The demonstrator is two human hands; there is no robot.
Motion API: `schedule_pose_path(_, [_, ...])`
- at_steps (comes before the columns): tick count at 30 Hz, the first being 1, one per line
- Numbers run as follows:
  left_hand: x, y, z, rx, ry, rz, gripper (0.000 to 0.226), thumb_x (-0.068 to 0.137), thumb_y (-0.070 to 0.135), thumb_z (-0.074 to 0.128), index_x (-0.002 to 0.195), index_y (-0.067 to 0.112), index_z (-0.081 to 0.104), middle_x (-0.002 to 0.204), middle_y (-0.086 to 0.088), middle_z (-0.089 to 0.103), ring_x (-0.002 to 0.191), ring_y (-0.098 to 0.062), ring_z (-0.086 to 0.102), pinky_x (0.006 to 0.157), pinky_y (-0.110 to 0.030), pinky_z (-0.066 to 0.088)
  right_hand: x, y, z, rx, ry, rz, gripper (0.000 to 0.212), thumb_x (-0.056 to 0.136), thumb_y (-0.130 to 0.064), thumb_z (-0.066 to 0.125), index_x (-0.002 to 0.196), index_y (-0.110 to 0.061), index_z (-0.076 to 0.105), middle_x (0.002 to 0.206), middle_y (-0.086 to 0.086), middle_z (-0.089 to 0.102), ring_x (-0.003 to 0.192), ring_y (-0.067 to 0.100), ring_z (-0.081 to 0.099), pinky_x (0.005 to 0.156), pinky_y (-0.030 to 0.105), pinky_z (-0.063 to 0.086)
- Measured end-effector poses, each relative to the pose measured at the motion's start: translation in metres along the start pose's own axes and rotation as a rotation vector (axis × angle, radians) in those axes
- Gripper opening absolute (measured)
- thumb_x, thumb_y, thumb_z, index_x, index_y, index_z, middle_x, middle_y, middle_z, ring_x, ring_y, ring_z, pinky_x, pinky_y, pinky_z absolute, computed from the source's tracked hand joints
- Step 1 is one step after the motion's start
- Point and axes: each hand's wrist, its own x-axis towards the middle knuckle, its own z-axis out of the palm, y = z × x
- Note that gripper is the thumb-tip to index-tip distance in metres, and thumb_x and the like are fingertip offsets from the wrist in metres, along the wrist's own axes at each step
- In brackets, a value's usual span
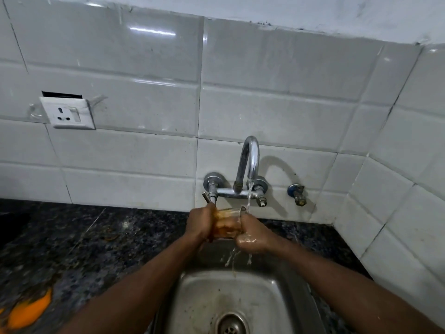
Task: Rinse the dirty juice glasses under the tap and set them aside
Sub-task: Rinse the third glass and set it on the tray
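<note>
Head view: juice glass [226, 222], orange-stained, sits just below the tap [249, 162] spout, with running water striking its rim. Left hand [198, 224] grips one side and right hand [252, 233], wet, wraps the other; steel sink [277, 297] lies beneath the tap.

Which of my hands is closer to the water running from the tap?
Right. The right hand sits directly under the water stream, wet, gripping the glass; the left hand grips the glass's other side, clear of the stream.
</note>
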Motion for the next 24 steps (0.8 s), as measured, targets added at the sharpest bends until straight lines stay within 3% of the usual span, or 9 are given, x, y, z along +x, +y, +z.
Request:
schedule_pose_path(2, [-0.004, -0.004, 0.009, 0.05, 0.173, 0.07, 0.038, 0.097, 0.032, 0.05, 0.076, 0.006, 0.069, 0.078, -0.014, 0.07, 0.069, -0.028, 0.066, 0.054, -0.032, 0.052, 0.009, -0.004, 0.01, 0.226, 0.342, 0.127, 0.022, 0.09, -0.028, 0.064, 0.098, -0.009, 0.072, 0.093, 0.008, 0.074, 0.085, 0.021, 0.071, 0.089, 0.043, 0.056])
schedule_pose_path(4, [-0.016, -0.007, 0.019, -0.071, 0.256, 0.285, 0.029, 0.099, 0.023, 0.052, 0.083, 0.006, 0.069, 0.076, -0.008, 0.068, 0.068, -0.02, 0.065, 0.056, -0.023, 0.052, 0.023, -0.002, 0.021, 0.239, 0.723, 0.261, 0.056, 0.088, -0.062, 0.052, 0.076, -0.01, 0.069, 0.078, 0.01, 0.073, 0.073, 0.027, 0.071, 0.076, 0.041, 0.059])
schedule_pose_path(6, [-0.029, -0.006, 0.022, -0.075, 0.252, 0.531, 0.019, 0.094, 0.024, 0.055, 0.088, 0.011, 0.067, 0.076, 0.0, 0.066, 0.067, -0.008, 0.062, 0.056, -0.009, 0.046, 0.032, -0.002, 0.026, 0.267, 0.933, 0.316, 0.061, 0.087, -0.068, 0.045, 0.069, -0.014, 0.066, 0.075, 0.011, 0.072, 0.069, 0.028, 0.07, 0.069, 0.04, 0.059])
schedule_pose_path(8, [-0.024, -0.004, 0.018, 0.013, 0.237, 0.586, 0.017, 0.091, 0.023, 0.056, 0.083, 0.014, 0.068, 0.071, 0.002, 0.064, 0.065, -0.008, 0.06, 0.055, -0.009, 0.043, 0.036, -0.005, 0.029, 0.289, 0.998, 0.329, 0.05, 0.092, -0.055, 0.051, 0.072, -0.012, 0.069, 0.075, 0.01, 0.072, 0.069, 0.026, 0.069, 0.065, 0.034, 0.057])
schedule_pose_path(12, [-0.009, 0.013, 0.013, 0.141, 0.141, -0.024, 0.036, 0.097, 0.034, 0.051, 0.083, 0.007, 0.07, 0.08, -0.01, 0.07, 0.073, -0.025, 0.065, 0.06, -0.027, 0.048, 0.033, 0.004, 0.034, -0.1, 1.037, 0.196, 0.05, 0.093, -0.044, 0.057, 0.061, -0.007, 0.066, 0.059, 0.01, 0.065, 0.055, 0.027, 0.063, 0.054, 0.034, 0.05])
schedule_pose_path(13, [-0.01, 0.012, 0.013, 0.12, 0.099, -0.069, 0.037, 0.098, 0.036, 0.049, 0.083, 0.009, 0.068, 0.08, -0.01, 0.07, 0.073, -0.025, 0.066, 0.061, -0.03, 0.051, 0.031, 0.005, 0.037, -0.116, 1.034, 0.182, 0.05, 0.093, -0.045, 0.056, 0.058, -0.009, 0.063, 0.055, 0.007, 0.063, 0.052, 0.024, 0.061, 0.051, 0.033, 0.047])
schedule_pose_path(18, [-0.028, -0.001, 0.01, 0.075, 0.215, 0.509, 0.02, 0.095, 0.016, 0.058, 0.077, 0.015, 0.067, 0.069, 0.0, 0.066, 0.062, -0.013, 0.061, 0.053, -0.017, 0.048, 0.033, -0.009, 0.028, 0.341, 1.057, 0.3, 0.037, 0.092, -0.034, 0.063, 0.066, -0.008, 0.064, 0.063, 0.008, 0.066, 0.053, 0.018, 0.059, 0.049, 0.023, 0.042])
schedule_pose_path(22, [-0.017, 0.013, 0.01, 0.031, -0.024, -0.103, 0.037, 0.1, 0.035, 0.045, 0.087, 0.007, 0.065, 0.078, -0.013, 0.07, 0.061, -0.023, 0.063, 0.05, -0.023, 0.049, 0.027, -0.01, 0.032, -0.099, 1.141, 0.173, 0.042, 0.095, -0.032, 0.059, 0.071, 0.0, 0.07, 0.065, 0.014, 0.067, 0.055, 0.022, 0.058, 0.054, 0.025, 0.039])
schedule_pose_path(24, [-0.023, 0.012, 0.012, -0.055, -0.048, -0.125, 0.038, 0.102, 0.037, 0.043, 0.091, 0.007, 0.065, 0.083, -0.015, 0.071, 0.069, -0.027, 0.067, 0.059, -0.032, 0.054, 0.025, -0.011, 0.03, -0.142, 1.104, 0.113, 0.04, 0.095, -0.031, 0.06, 0.07, -0.002, 0.07, 0.059, 0.01, 0.064, 0.053, 0.022, 0.058, 0.052, 0.023, 0.04])
